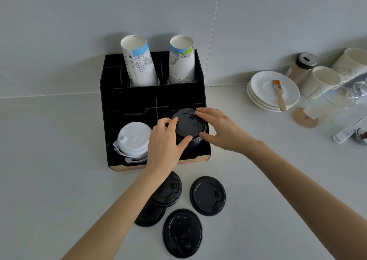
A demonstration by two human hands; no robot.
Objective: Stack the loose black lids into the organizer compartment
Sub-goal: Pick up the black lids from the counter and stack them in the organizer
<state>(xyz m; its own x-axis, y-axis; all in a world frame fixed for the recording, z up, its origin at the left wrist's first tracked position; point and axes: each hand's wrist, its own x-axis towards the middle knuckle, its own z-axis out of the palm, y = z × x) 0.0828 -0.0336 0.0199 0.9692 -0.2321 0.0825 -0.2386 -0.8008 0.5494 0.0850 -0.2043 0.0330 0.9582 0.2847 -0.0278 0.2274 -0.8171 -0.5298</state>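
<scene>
Both hands: my left hand (165, 144) and right hand (217, 129) cup the stack of round black plastic lids (187, 127) | stack: front-right compartment of black organizer (153, 100) | step: seating | next: four loose black lids (207, 195) at 6 o'clock need fetching

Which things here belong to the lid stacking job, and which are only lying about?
Part of the job: left hand, right hand, stack of black lids that both hands hold in the organizer, four loose black lids on the counter.

Lying about: white lids, paper cups, saucers, brush, glass, shaker.
</scene>
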